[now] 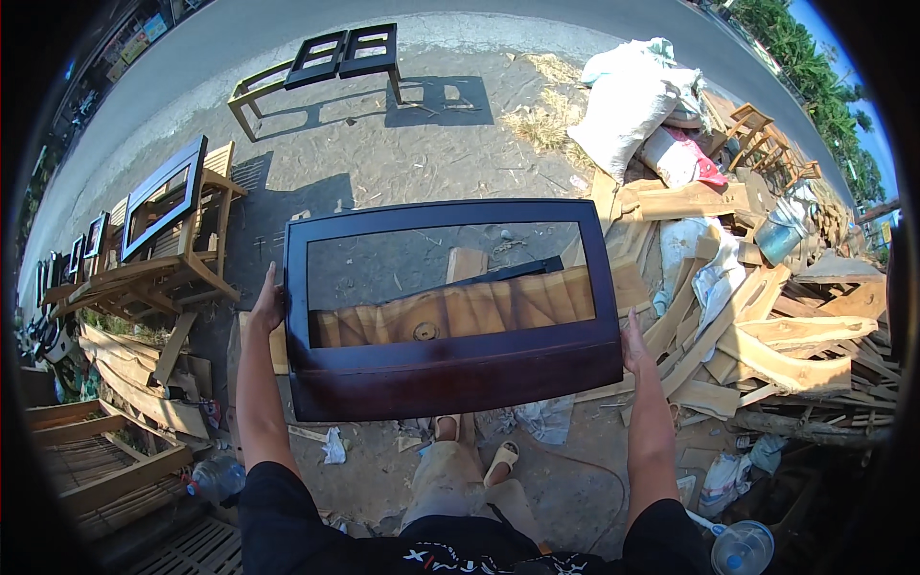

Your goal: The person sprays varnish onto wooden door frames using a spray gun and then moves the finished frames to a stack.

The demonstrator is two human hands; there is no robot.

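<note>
Head view: left hand (269,305) and right hand (633,347), partly curled, are clasping a dark frame (460,383) between them.

White lettering (446,559) runs across the front of the person's black shirt (287,522), right down at the lower edge of the view, and it's the clearest writing I can see from here. Some of the characters are bold and large; next to them sits a finer, smaller row. The cloth bends and the edge cuts in, so I can't follow the whole line. Way over past the road, at the upper left, a few small coloured boards (134,45) look like signs, some of them yellowish, but they're too tiny and blurred for me to read.
</note>
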